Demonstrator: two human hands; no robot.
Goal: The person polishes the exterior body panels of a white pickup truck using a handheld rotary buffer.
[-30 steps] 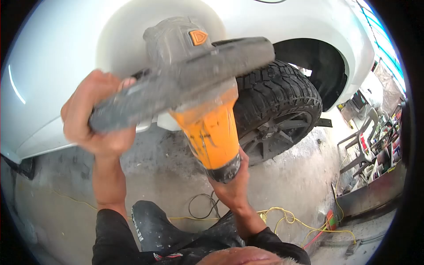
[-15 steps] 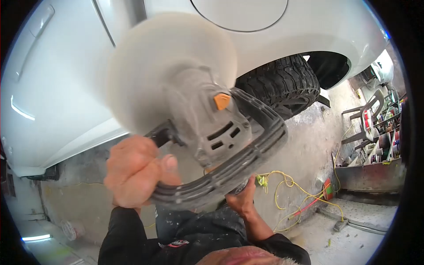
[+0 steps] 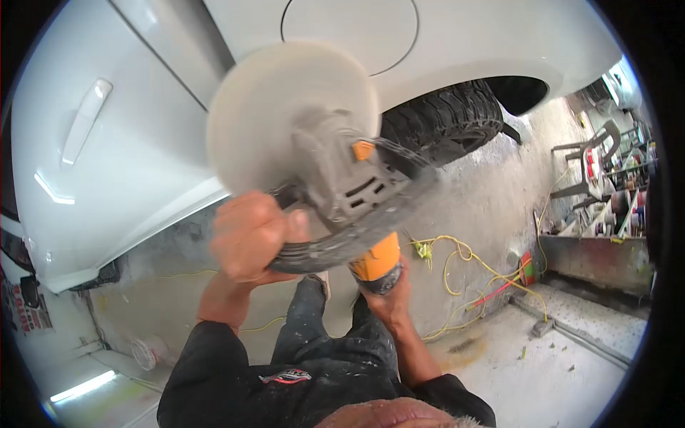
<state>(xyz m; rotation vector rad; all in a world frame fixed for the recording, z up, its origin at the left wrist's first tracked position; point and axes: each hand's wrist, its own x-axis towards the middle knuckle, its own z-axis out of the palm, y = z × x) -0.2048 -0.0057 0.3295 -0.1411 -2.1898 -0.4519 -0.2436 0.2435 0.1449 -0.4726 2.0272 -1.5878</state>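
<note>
Polisher, grey-and-orange with blurred pale pad, is clasped by both hands

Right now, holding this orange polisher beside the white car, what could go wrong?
The round off-white pad overlaps the circular white flap in view and might catch its edge. Your left hand, on the curved black handle near the pad, could slip into it. The loose yellow cord on the grey floor might trip you.
</note>
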